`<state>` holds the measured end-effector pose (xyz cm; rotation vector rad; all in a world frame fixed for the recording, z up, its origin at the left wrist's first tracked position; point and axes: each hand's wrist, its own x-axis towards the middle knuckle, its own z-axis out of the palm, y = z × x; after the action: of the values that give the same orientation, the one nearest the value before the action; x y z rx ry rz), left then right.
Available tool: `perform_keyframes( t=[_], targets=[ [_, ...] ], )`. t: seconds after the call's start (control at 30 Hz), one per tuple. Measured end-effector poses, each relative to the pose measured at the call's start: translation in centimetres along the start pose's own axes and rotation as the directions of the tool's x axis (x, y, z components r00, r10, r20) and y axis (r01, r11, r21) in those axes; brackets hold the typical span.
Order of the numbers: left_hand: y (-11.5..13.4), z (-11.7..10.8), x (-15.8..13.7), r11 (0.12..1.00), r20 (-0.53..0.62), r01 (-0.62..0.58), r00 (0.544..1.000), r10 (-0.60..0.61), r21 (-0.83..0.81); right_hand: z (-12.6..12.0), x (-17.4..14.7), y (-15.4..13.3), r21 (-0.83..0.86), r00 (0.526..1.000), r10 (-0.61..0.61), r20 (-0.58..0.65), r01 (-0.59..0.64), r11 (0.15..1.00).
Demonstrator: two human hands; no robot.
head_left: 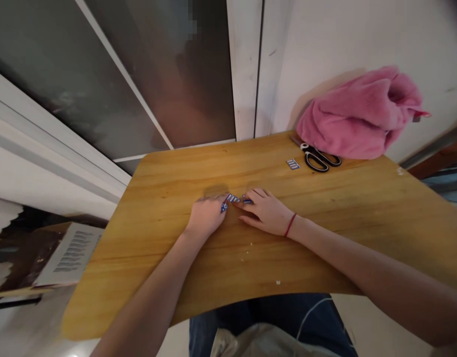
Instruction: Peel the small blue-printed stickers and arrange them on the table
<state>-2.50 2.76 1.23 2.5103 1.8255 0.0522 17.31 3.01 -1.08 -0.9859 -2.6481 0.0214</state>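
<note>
Near the middle of the table, my left hand (pixel 208 214) has its fingers closed together, with a small blue-and-white patterned paper piece (pixel 224 207) showing at its thumb side. My right hand (pixel 267 212), with a red string on the wrist, lies flat with thumb and fingers apart. Between the two hands is a blue-and-white striped paper piece (pixel 233 198); the right index fingertip reaches its edge. Another small blue piece (pixel 246 199) is partly hidden under the right fingers. How firmly the left fingers grip is hard to see.
Black-handled scissors (pixel 321 158) lie at the back right of the wooden table (pixel 157 277), beside a striped cutout (pixel 293 164). A pink plush cloth (pixel 355 116) rests against the wall. Tiny white scraps (pixel 278 282) lie near the front edge. A box (pixel 70 255) stands at left.
</note>
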Motion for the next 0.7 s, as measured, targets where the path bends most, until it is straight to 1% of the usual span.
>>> perform_keyframes(
  t=[0.07,0.13,0.2,0.3,0.47,0.6,0.7],
  targets=[
    [0.2,0.3,0.1,0.997,0.015,0.067,0.998,-0.066,-0.043,0.1,0.0,-0.1,0.0,1.0,0.011,-0.003,-0.011,1.0],
    [0.2,0.7,0.3,0.987,0.002,0.13,0.991,-0.13,-0.094,0.1,-0.1,-0.2,0.005,1.0,0.021,0.002,-0.021,1.0],
    [0.2,1.0,0.4,0.978,-0.015,0.149,0.988,-0.153,-0.143,0.0,-0.1,-0.4,0.008,1.0,0.025,0.007,-0.025,1.0],
    [0.1,1.3,0.5,0.969,-0.011,0.13,0.991,-0.135,-0.208,0.0,-0.1,-0.5,0.01,1.0,0.018,0.011,-0.018,1.0],
    [-0.2,1.3,0.7,0.96,-0.002,0.091,0.996,-0.095,-0.264,0.1,-0.1,-0.6,0.013,1.0,0.002,0.012,-0.002,1.0],
    [-0.4,1.4,0.8,0.948,-0.006,0.086,0.996,-0.093,-0.307,0.1,-0.2,-0.5,0.014,1.0,0.006,0.028,-0.006,1.0],
    [-0.6,1.4,0.8,0.938,-0.03,0.08,0.995,-0.096,-0.337,0.1,-0.2,-0.6,0.023,1.0,-0.009,0.025,0.008,1.0]
  ],
)
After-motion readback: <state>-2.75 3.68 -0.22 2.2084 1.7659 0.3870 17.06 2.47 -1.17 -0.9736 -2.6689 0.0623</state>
